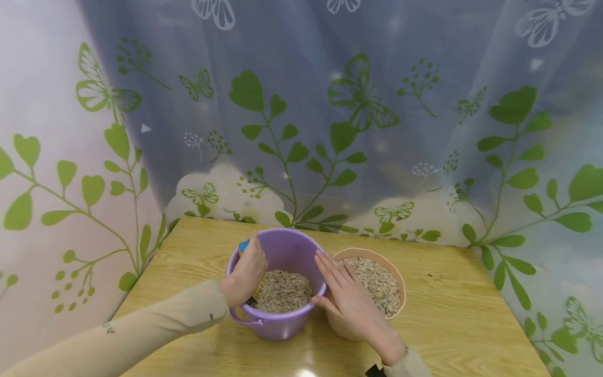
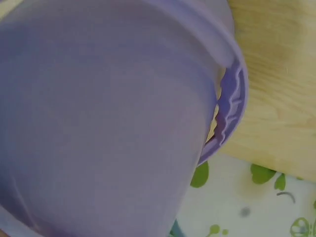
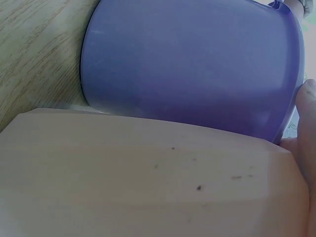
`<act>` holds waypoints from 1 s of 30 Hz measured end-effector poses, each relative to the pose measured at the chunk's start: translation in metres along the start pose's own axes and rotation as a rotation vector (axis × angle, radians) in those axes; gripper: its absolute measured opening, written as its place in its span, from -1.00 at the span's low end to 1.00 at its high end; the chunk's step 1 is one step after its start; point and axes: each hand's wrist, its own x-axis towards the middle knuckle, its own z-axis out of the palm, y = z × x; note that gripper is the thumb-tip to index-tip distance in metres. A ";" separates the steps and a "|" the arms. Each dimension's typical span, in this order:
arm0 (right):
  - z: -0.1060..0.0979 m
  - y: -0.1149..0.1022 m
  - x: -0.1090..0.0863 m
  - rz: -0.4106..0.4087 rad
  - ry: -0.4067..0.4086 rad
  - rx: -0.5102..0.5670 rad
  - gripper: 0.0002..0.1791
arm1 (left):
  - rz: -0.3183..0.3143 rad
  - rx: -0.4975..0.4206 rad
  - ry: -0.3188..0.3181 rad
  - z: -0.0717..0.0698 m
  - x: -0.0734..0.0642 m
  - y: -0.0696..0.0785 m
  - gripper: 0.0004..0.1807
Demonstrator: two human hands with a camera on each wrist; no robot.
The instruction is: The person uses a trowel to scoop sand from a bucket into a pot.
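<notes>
Cropped sleeve [image 1: 151,330], left hand [image 1: 246,271] tight round mostly hidden tool [image 1: 243,245], right hand [image 1: 347,299] flat against bucket [image 1: 282,328]

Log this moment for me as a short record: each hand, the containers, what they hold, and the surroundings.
Left hand: grips a blue-ended tool inside the bucket; tool's lower end unclear
Right hand: fingers extended, touching the bucket's rim
Bucket: purple, upright, loose grainy material well below its rim
Pot: peach, right of the bucket in the head view, similar material inside
Surface: wood-grain table
Backdrop: printed leaves and butterflies
</notes>
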 end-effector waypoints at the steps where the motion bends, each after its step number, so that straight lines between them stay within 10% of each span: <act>1: 0.000 0.000 0.000 0.000 0.001 -0.003 -0.08 | -0.007 -0.006 0.011 0.002 0.000 0.001 -0.69; 17: 0.002 -0.001 -0.001 -0.004 0.032 -0.016 -0.08 | -0.136 -0.365 0.131 0.017 0.005 0.011 -0.43; 30: 0.001 -0.002 0.000 -0.001 0.021 -0.022 -0.09 | -0.126 -0.765 0.235 0.019 0.008 0.008 -0.44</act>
